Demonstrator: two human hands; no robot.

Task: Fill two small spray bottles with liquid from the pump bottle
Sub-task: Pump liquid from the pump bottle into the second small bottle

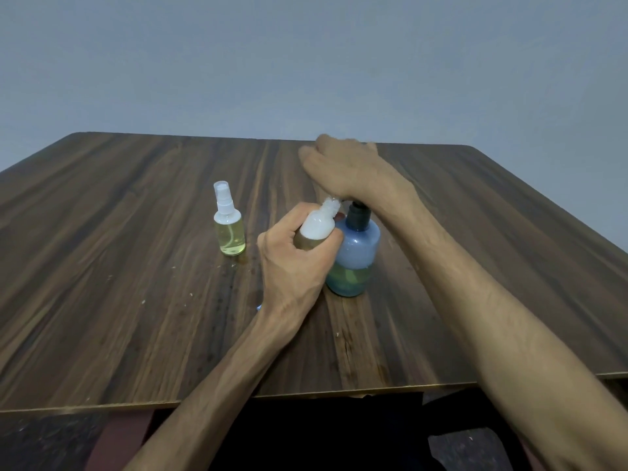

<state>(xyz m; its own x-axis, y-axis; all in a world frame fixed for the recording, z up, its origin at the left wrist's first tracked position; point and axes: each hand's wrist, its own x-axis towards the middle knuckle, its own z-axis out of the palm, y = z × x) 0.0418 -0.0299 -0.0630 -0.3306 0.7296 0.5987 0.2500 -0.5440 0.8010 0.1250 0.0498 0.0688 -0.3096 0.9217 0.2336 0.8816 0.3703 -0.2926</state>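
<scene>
Gripping the light, slippery open spray bottle (317, 227) mid-body, your left hand (292, 256) tilts it beside the pump bottle (355, 253); right hand (343, 168) presses its pump, fingers probably flat.

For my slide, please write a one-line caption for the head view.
Left hand holds an uncapped spray bottle at the pump bottle; right hand presses the pump.
</scene>
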